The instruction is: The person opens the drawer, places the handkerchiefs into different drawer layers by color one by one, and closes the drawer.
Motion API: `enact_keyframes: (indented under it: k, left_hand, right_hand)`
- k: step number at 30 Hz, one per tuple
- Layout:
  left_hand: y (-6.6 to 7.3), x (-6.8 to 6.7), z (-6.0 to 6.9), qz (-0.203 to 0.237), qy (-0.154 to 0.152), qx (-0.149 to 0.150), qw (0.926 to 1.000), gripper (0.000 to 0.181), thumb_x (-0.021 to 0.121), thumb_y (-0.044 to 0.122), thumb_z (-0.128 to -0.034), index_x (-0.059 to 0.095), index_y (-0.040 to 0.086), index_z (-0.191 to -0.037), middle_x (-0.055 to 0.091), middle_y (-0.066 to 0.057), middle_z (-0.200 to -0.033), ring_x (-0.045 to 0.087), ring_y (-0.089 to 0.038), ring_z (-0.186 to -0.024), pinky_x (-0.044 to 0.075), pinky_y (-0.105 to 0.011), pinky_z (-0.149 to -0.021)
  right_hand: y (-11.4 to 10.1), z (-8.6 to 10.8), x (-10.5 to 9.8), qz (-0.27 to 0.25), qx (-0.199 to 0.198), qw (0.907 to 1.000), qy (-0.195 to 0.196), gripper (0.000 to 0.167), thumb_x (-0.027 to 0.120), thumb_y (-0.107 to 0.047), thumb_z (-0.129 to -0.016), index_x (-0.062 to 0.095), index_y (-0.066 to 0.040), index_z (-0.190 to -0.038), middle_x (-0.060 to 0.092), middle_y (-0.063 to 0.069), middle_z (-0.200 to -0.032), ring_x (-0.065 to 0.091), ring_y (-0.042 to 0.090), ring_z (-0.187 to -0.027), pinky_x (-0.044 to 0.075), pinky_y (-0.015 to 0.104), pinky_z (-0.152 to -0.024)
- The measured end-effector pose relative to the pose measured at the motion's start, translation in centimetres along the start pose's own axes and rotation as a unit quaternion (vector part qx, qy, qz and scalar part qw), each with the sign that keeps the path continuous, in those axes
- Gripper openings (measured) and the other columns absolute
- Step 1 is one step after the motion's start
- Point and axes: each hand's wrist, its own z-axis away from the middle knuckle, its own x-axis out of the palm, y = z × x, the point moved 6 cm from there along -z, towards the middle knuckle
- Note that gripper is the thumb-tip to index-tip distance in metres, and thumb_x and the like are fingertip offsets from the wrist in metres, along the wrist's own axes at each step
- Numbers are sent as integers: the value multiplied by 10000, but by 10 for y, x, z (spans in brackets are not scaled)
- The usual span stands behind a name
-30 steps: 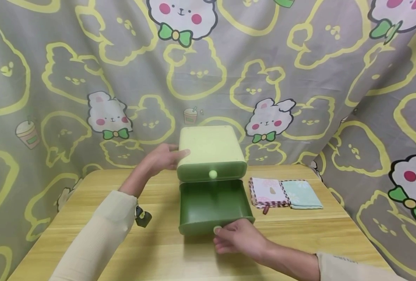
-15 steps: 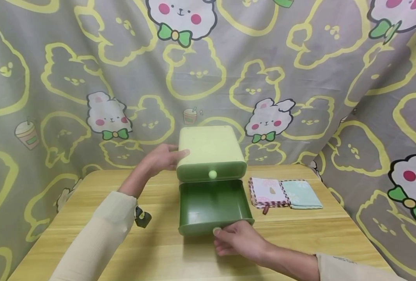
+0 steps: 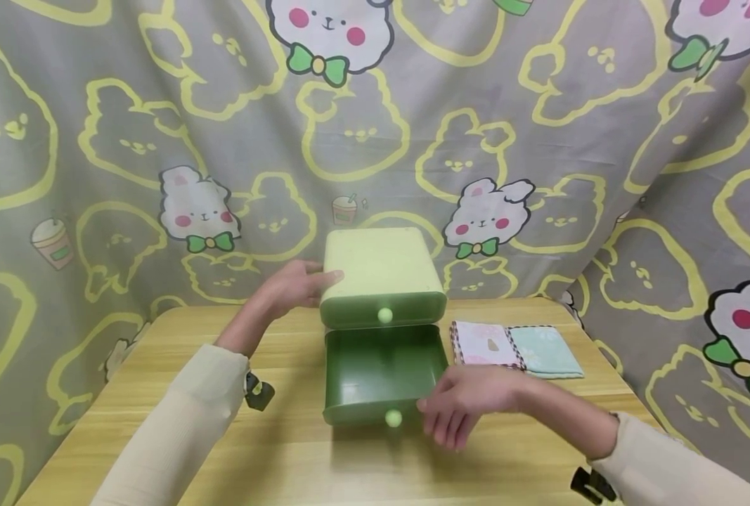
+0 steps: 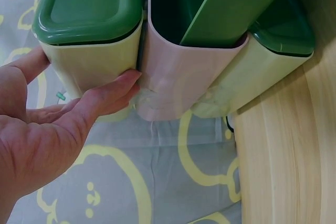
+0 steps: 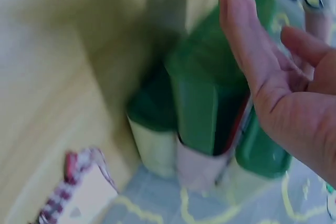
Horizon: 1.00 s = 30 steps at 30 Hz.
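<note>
A small drawer cabinet [image 3: 381,261] with a pale yellow top and green drawer fronts stands on the table. My left hand [image 3: 295,287] holds its top tier at the left side, thumb over the top edge. The left wrist view shows the fingers along the yellow shell [image 4: 89,64], above the pink middle shell [image 4: 176,74]. The middle green drawer [image 3: 384,379] is pulled out and bare inside; its round knob [image 3: 393,419] is free. My right hand [image 3: 469,397] is by the drawer's front right corner, fingers loosely bent, holding nothing. Whether it touches the drawer, I cannot tell.
Right of the cabinet lie a folded white patterned cloth [image 3: 481,342] with a checked edge and a folded light green cloth [image 3: 547,351]. A patterned curtain [image 3: 362,105] hangs behind the wooden table [image 3: 273,422]. A dark device [image 3: 259,392] hangs at my left cuff.
My right hand has let go of the drawer knob and moved right and upward. The drawer stays pulled out. My left hand keeps its place.
</note>
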Motion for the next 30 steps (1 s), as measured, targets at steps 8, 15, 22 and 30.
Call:
enact_keyframes:
  k: [8, 15, 22, 30]
  left_hand:
    - [-2, 3, -2, 40, -8, -11, 10000, 778, 625, 472, -992, 374, -28, -1532, 501, -228, -1498, 605, -374, -1265, 522, -463, -1076]
    - [-2, 4, -1, -137, 56, -149, 9998, 822, 627, 515, -977, 357, -14, -1546, 464, -227, -1534, 618, -376, -1251, 490, -491, -1107]
    - [-2, 6, -2, -118, 52, -99, 9999, 800, 620, 516, -981, 383, -10, -1535, 475, -221, -1527, 613, -374, -1260, 486, -491, -1112]
    - [-2, 7, -2, -21, 32, -82, 10000, 793, 630, 510, -977, 395, -11, -1527, 495, -217, -1512, 622, -367, -1250, 493, -483, -1107]
  right_hand:
    - [-10, 9, -74, 129, -229, 9967, 770, 420, 553, -308, -1048, 685, 89, -1012, 702, 133, -830, 682, 199, -690, 643, 371, -671]
    - [8, 20, -139, 121, -451, 9746, 2193, 468, 522, -232, -1060, 544, 163, -1309, 684, 211, -1069, 716, 230, -916, 631, 368, -872]
    - [49, 35, -188, 253, 64, 9398, 3408, 684, 499, -384, -1068, 365, 144, -1481, 535, 355, -1393, 661, 306, -1157, 575, 399, -1009]
    - [106, 53, -217, 103, 513, 9298, 3643, 750, 420, -383, -1086, 212, 201, -1508, 401, 415, -1476, 669, 193, -1061, 580, 378, -999]
